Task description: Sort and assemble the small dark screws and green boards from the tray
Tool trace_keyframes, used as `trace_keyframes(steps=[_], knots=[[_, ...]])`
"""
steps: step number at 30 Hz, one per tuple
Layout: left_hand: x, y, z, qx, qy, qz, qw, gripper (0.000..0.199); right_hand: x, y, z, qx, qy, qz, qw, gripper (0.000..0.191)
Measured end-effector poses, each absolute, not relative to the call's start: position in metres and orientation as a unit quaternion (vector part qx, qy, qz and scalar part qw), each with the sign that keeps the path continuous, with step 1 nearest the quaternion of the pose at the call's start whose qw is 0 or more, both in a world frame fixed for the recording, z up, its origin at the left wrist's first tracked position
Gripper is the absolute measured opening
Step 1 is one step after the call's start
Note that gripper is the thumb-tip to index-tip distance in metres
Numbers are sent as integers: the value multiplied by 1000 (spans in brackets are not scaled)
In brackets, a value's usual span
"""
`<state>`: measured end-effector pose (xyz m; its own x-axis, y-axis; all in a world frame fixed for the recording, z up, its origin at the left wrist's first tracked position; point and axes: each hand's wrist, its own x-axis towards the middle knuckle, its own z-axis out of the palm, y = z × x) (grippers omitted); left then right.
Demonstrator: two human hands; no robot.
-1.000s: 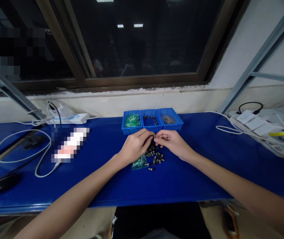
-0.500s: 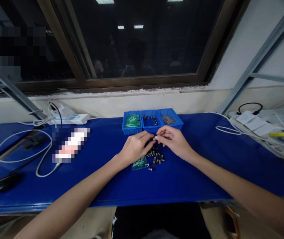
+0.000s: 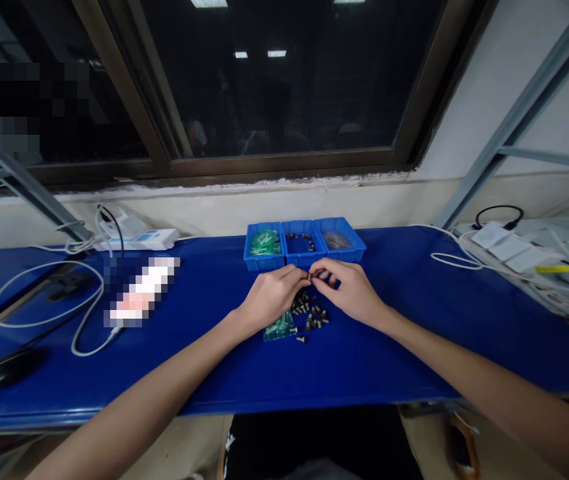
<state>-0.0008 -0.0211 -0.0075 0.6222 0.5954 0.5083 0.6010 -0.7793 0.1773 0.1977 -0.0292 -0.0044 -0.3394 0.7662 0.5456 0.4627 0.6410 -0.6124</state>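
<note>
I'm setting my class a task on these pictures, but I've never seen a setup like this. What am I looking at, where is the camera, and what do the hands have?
There is no machine here: these are a person's own bare hands, filmed by a camera worn on the head, looking forward and down. The left hand and right hand meet at the fingertips around a small dark metal part, too small to make out clearly. Below them lies a scatter of small metal screws, beside a clear bag of green pieces. Just ahead stand three joined blue plastic bins on a blue-covered bench. The left bin holds green items, the middle one dark metal parts, and the right one something brownish.
</note>
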Motion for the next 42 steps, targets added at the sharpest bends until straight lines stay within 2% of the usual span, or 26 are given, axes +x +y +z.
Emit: trace_keyframes(steps=[6, 11, 17, 20, 33, 42], knots=[[0, -23, -3, -881, -381, -278, -41, 25, 202, -26, -4, -373, -810, 180, 414, 1], [1, -23, 0, -878, -358, -298, -109, 22, 202, -26, -6, -373, -809, 202, 407, 4], [1, -23, 1, -872, -353, -309, -144, 20, 200, -22, -10, -352, -736, 402, 415, 12], [1, -23, 1, -871, -349, -309, -158, 21, 201, -19, -10, -342, -713, 456, 410, 15], [1, -21, -4, -881, -336, -316, -106, 11, 202, -21, -1, -352, -691, 488, 400, 19], [-3, -23, -2, -903, -341, -261, -28, 13, 201, -20, -6, -352, -665, 530, 391, 18]])
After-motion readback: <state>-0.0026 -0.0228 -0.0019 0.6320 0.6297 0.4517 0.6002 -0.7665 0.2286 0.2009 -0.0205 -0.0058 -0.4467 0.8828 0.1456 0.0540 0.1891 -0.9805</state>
